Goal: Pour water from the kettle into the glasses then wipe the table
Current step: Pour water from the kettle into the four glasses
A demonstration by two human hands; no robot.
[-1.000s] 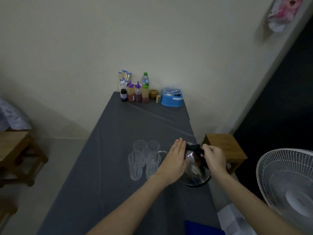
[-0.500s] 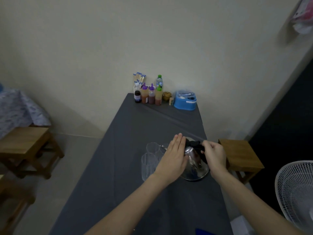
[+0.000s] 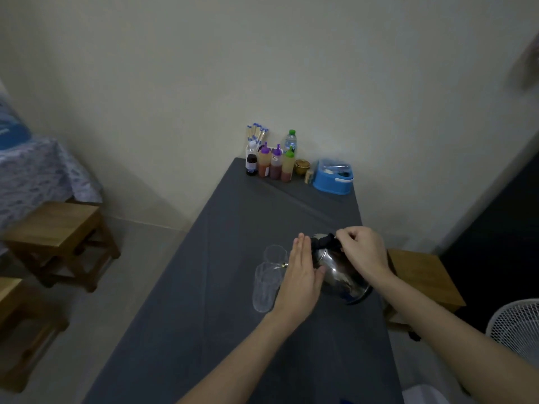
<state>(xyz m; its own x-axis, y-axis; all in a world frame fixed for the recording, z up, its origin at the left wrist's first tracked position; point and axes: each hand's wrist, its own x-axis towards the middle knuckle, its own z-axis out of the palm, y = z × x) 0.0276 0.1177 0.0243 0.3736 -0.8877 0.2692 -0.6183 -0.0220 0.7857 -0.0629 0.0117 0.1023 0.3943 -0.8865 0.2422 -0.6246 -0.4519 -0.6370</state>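
Observation:
A shiny steel kettle (image 3: 339, 272) with a black handle is tilted to the left over the grey table (image 3: 233, 330), its base lifted on the right. My right hand (image 3: 363, 249) grips the black handle on top. My left hand (image 3: 300, 275) lies flat against the kettle's left side, fingers straight and together. The spout tip pokes out at my left hand's edge, above a cluster of clear glasses (image 3: 267, 282). My left hand hides part of the glasses. I cannot tell whether water is flowing.
Sauce bottles (image 3: 274, 164), a water bottle (image 3: 290, 141) and a blue box (image 3: 334, 179) stand at the table's far end by the wall. Wooden stools sit left (image 3: 58, 228) and right (image 3: 423, 275) of the table. A white fan (image 3: 516, 328) is at lower right.
The kettle has tipped further left toward the glasses, its base rising on the right. Both hands stay on it. The view has swung to the left.

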